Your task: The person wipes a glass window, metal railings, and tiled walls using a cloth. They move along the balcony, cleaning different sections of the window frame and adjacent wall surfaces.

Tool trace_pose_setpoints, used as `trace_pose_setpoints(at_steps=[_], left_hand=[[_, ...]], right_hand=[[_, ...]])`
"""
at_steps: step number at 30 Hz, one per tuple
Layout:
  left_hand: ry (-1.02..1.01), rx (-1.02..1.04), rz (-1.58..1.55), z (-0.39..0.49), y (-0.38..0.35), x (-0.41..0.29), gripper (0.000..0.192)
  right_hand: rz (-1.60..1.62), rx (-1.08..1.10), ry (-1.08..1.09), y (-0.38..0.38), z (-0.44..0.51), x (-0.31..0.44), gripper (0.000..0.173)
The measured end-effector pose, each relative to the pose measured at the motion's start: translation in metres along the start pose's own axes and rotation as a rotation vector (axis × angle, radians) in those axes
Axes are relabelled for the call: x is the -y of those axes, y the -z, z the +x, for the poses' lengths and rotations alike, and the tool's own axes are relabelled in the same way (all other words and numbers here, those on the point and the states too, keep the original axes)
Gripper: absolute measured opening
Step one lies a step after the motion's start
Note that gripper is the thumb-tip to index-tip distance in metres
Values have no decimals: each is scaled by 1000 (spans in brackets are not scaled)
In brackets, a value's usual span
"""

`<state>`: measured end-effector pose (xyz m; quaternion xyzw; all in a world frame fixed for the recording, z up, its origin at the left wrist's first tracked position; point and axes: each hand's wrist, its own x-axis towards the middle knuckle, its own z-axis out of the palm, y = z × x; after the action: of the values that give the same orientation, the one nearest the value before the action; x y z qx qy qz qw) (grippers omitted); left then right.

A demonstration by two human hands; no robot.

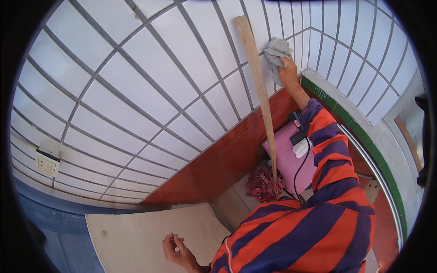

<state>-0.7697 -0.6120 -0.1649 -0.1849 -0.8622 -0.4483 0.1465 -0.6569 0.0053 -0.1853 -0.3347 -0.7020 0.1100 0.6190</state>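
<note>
My right hand (289, 74) is stretched far out and grips a crumpled grey cloth (277, 51). The cloth is pressed against the white tiled wall (164, 65), close to the corner. Just left of that hand, a long wooden mop handle (256, 71) leans on the wall; its red rag head (264, 184) is down on the floor. My left hand (179, 250) hangs low in front of a pale board (136, 232). Its fingers are loosely curled with a gap at the thumb, and nothing shows in them.
Beneath my right arm lies a pink cushion (286, 163) with a black device (297, 138), its cable and a white tissue (301, 147). A metal rail (375, 167) runs along the right wall. A socket (47, 164) is at left, above a blue surface (51, 211).
</note>
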Motion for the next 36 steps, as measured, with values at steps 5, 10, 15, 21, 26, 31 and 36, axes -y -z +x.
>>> trace_pose_setpoints(at_steps=[5,10,15,21,26,31,36], left_hand=[[-7,-100,7,-8,15,17,8],[16,-136,50,-17,31,26,9],[11,-236,119,-20,59,21,11],[-111,-717,529,-37,132,21,24],[-135,-962,1008,-58,204,23,41],[118,-1047,1331,-67,245,42,47],[314,-1013,1408,-67,269,60,54]], right_hand=[[187,-88,-2,49,-42,81,42],[181,80,198,8,-115,126,47],[23,269,12,-66,-170,116,50],[472,387,273,-119,-233,201,26],[587,441,337,-123,-219,269,31],[424,298,631,-135,-189,325,39],[787,579,430,-141,-228,400,40]])
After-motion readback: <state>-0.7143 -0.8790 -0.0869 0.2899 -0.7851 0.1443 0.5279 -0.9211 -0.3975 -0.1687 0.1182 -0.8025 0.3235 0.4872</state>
